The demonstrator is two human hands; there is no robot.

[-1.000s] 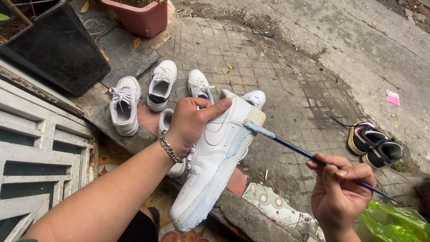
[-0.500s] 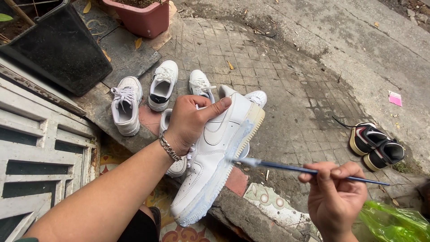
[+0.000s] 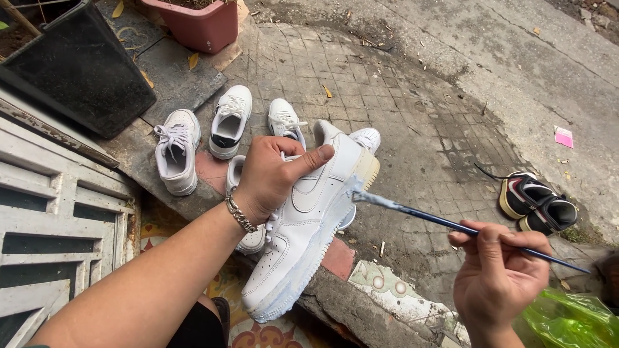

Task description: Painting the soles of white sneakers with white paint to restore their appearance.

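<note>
Far left: white metal gate [image 3: 51, 225], with a black planter tub [image 3: 77, 64] behind it. A reddish pot [image 3: 200, 22] stands farther back. On the dark stone slab [image 3: 167, 71] sits a row of white sneakers: one [image 3: 175, 158] at left, next [image 3: 230, 120], a third [image 3: 284, 122] partly behind the hand. Left hand [image 3: 277, 177], chain bracelet [image 3: 240, 214] on the wrist, is clamped on the white sneaker being worked [image 3: 309, 219]; fingers are down in the collar, thumb across the side panel. Sneaker is held up off the ground, on its side with the sole edge turned right. Long axis runs diagonal: toe near and low-left, heel far and upper-right. The foxing along the sole looks wet with whitish-blue paint from toe to about mid-length, while the heel end shows yellowish. Right of it: a thin blue-handled brush [image 3: 451, 223], bristle tip touching the sole edge just below the heel. Right hand [image 3: 503, 277] pinches the handle near its back half, fingers closed on it. So the shoe lies left and slightly far of the right hand, brush shaft nearly crosswise to the shoe's axis; left hand is the one on the shoe. Farther right, a black and yellow shoe [image 3: 535, 203] on the pavers, pink scrap [image 3: 563, 136] on the concrete beyond, green plastic bag [image 3: 567, 319] near right corner.
</note>
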